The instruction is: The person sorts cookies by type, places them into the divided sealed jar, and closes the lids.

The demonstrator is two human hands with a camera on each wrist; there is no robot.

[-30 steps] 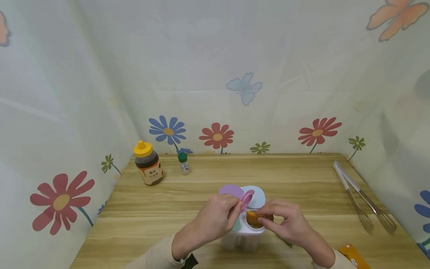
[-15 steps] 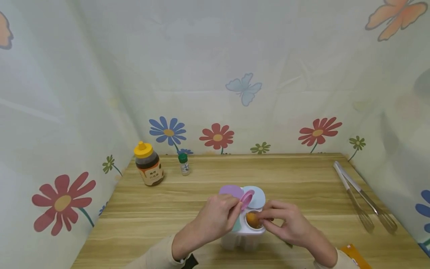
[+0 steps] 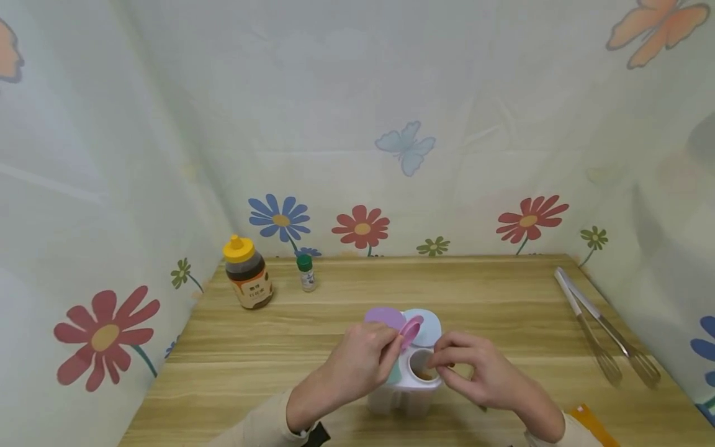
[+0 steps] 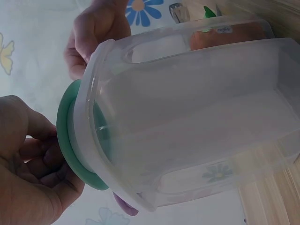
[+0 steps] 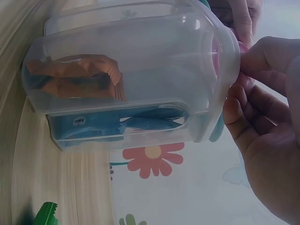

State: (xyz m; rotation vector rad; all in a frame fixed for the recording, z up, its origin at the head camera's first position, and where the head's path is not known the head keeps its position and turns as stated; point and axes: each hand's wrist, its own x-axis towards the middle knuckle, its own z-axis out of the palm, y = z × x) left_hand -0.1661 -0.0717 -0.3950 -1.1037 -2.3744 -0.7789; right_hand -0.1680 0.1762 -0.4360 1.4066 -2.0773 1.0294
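A clear plastic storage box (image 5: 154,61) with a white top stands upright at the front middle of the table. Its round openings carry lids in purple (image 3: 384,316), light blue (image 3: 427,328), green (image 4: 79,164) and pink. My left hand (image 3: 357,360) pinches the raised pink lid (image 3: 411,331) tilted up beside its opening. At that uncovered opening, my right hand (image 3: 483,369) has bent fingertips close to the rim, with nothing seen between them. Low in the compartment lies an orange packet (image 5: 89,75). A blue packet (image 5: 89,124) fills the neighbouring compartment.
Metal tongs (image 3: 579,316) lie at the right. At the back left stand a yellow-capped jar (image 3: 252,282) and a small green-capped shaker (image 3: 306,274). Another orange packet (image 3: 593,427) is at the front right, and something green (image 5: 46,214) lies beside the box.
The orange packet has left my right fingers and dropped down into the uncovered compartment. My left hand has kept the pink lid raised in the same place.
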